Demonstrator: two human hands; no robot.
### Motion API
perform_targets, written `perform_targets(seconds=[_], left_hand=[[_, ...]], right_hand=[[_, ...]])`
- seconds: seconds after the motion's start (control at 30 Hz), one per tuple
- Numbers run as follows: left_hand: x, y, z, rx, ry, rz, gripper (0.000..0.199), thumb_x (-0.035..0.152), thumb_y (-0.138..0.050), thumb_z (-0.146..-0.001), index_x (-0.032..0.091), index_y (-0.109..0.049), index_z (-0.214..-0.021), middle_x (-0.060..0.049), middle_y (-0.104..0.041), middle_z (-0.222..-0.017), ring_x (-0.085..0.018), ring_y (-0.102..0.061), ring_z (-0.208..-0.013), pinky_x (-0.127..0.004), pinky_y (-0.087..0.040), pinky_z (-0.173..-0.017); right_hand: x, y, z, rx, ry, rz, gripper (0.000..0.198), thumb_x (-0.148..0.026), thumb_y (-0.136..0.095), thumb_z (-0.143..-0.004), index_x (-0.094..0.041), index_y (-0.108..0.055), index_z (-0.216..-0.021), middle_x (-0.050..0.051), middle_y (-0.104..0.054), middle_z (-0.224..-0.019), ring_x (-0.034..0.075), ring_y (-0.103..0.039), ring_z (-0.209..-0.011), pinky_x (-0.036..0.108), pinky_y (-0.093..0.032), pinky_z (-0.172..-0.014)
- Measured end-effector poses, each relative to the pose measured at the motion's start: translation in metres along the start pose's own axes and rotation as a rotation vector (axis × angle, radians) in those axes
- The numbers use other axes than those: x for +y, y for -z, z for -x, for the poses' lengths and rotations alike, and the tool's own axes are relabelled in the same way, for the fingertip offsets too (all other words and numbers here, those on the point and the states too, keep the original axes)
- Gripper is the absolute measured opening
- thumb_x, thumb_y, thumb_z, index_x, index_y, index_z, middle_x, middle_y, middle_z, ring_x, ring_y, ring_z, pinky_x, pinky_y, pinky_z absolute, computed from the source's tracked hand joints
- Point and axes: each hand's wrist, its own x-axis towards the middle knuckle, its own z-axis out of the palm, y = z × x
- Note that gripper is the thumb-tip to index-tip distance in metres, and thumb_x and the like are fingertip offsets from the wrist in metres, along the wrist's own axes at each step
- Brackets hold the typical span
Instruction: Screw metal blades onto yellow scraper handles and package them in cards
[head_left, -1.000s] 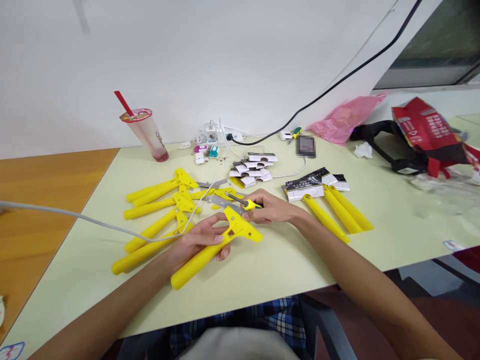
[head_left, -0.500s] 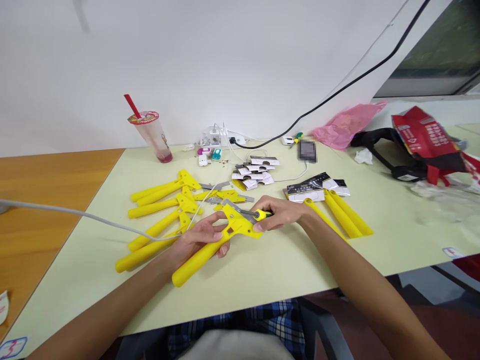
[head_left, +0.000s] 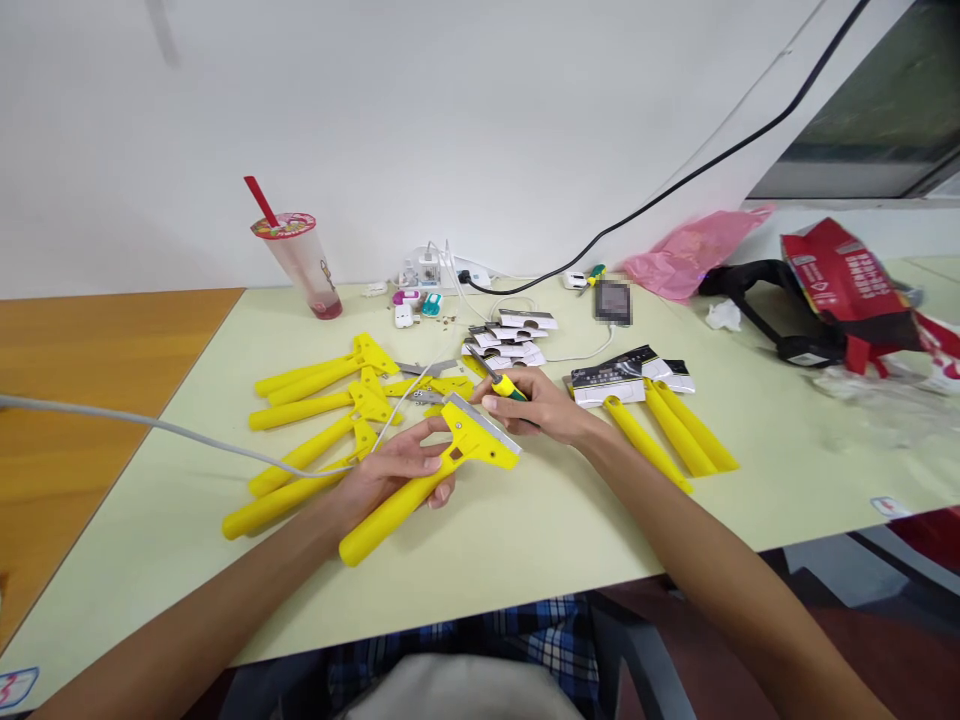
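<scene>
My left hand is closed around the neck of a yellow scraper, whose head with a metal blade points up and right. In my right hand is a screwdriver with a yellow and green handle, its shaft aimed up and left, just beyond the scraper's head. Several more yellow scraper handles lie to the left. Loose metal blades and yellow head pieces lie behind my hands. To the right, scrapers with yellow handles have black-and-white card sleeves over their heads.
Folded white card sleeves are piled at mid-table. A tilted drink cup, a power strip and a blurred-out device stand near the wall. A grey cable crosses from the left. A pink bag and red package lie right.
The screwdriver has come away from the scraper's head and now points up and left in my right hand. The left hand still holds the scraper in nearly the same place.
</scene>
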Motion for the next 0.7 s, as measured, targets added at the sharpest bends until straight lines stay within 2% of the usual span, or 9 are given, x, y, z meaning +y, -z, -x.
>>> perform_targets(seconds=[0.2,0.43,0.7], left_hand=[[-0.0009,0.0003,-0.0012,0.018,0.003,-0.006,0.048,0.015,-0.078,-0.088,0.017,-0.061,-0.133,-0.007,-0.071,-0.093,-0.016,-0.068,-0.066,-0.028,-0.047,-0.06],[-0.0021,0.0037,-0.0009,0.014,0.016,0.012,0.051,0.015,-0.077,-0.088,0.017,-0.06,-0.136,-0.004,-0.069,-0.083,-0.017,-0.067,-0.065,-0.027,-0.047,-0.06],[-0.0005,0.0024,-0.0002,0.019,-0.004,0.016,0.043,0.014,-0.076,-0.089,0.018,-0.064,-0.13,-0.005,-0.07,-0.083,-0.017,-0.068,-0.067,-0.027,-0.047,-0.061]], right_hand=[[0.0044,-0.0072,-0.0012,-0.035,0.013,0.0,0.041,-0.05,-0.082,-0.093,-0.013,-0.076,-0.111,-0.008,-0.053,-0.054,0.006,-0.04,-0.04,0.021,-0.025,-0.039],[0.0071,-0.0074,-0.0016,-0.061,0.024,-0.018,0.037,-0.049,-0.082,-0.093,-0.015,-0.077,-0.108,-0.008,-0.055,-0.056,0.005,-0.041,-0.04,0.02,-0.025,-0.039],[0.0055,-0.0094,-0.0021,-0.057,0.039,-0.01,0.033,-0.046,-0.084,-0.092,-0.017,-0.078,-0.106,-0.008,-0.054,-0.056,0.005,-0.041,-0.041,0.021,-0.025,-0.04]])
